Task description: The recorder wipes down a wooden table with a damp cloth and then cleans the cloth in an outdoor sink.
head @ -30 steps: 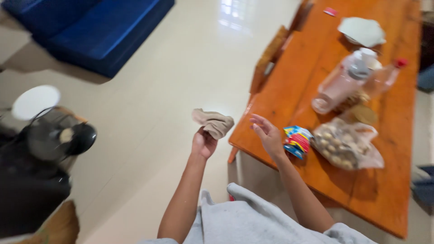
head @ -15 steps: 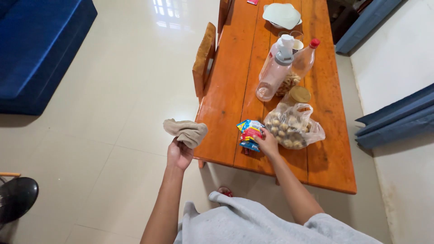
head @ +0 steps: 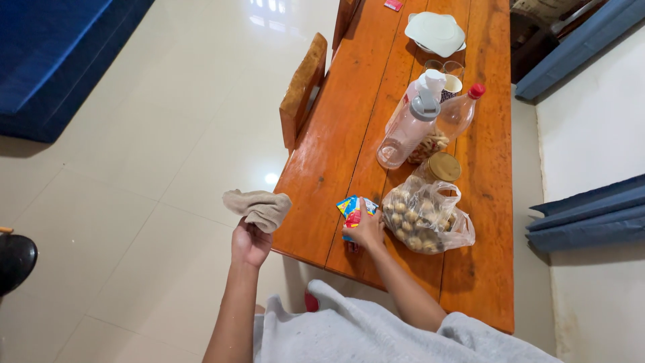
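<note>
We are closing our right hand over a small snack packet in blue, red and yellow, lying near the front edge of the orange wooden surface; the grip is curling around its right side. The packet looks light, crinkly and slick, so we judge it best pinched flat across its middle rather than by a corner. Our left hand is holding a bunched beige cloth out over the pale tiled floor, grip shut on the soft, limp folds. Just beside the packet a thin clear bag of round nuts is slumping, loose and shifting. Beyond it are standing a brown-lidded jar, a clear plastic bottle with a grey cap and a red-capped bottle.
</note>
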